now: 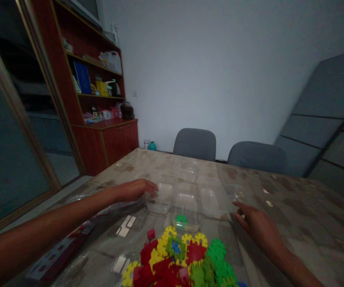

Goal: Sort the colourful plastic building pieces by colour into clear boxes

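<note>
Flanking hands: well apart, on either side of the clear tubs; left hand [142, 190] has fingers at the rim of the left tub [163, 205], can't tell if pinching; right hand [254, 221] holds nothing visible, thumb and index finger spread beside the right tub [212, 203].
Tubs: thin, see-through, rounded corners; middle tub [186, 201] between those two, far tub [187, 171] behind it.
Green piece: round, notched [181, 221], at the middle tub's near end; inside or behind the wall, can't tell.
Heap: toothed plastic pieces [166, 271] at the near edge of view; red squarish, yellow ring-like, green, some blue.
Film: crinkled, clear [124, 209], below left forearm.
Bench: brown-grey patchwork print [303, 215], pale rectangles, slight sheen.
Chairs: two, grey, rounded backs [195, 143], far side.
Wall: plain, pale, smooth [204, 71].
Cabinet: glossy red-brown [120, 139], gold-toned edging, loaded shelves, left.
Door: glass panels, metallic frame [10, 139], far left.
</note>
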Available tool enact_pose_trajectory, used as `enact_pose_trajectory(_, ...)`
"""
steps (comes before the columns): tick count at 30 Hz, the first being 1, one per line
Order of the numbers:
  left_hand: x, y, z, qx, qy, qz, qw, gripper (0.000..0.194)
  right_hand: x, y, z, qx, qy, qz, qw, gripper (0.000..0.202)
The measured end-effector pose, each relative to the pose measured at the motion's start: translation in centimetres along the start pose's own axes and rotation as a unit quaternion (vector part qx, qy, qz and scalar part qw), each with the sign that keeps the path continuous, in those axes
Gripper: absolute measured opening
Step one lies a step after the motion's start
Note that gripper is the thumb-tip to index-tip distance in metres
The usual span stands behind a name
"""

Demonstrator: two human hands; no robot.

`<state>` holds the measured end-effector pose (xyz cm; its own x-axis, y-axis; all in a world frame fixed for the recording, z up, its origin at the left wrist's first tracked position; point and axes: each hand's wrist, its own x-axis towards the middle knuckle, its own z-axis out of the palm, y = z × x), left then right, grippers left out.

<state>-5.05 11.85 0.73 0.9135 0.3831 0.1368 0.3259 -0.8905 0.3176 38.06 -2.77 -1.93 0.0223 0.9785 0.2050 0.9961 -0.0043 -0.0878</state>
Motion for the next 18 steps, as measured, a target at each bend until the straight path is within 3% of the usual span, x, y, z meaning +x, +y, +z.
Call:
enact_pose_trajectory(7,-0.4,0.4,0.3,0.012,0.001,-0.005,1.0,0.059,0.0,0.5,1.2,-0.028,0.014,-0.008,0.999,0.045)
enact_pose_trajectory(18,0.0,0.1,0.3,0.008,-0.012,-0.003,1.0,0.059,0.3,0.0,1.0,-0.031,-0.02,0.009,0.999,0.048)
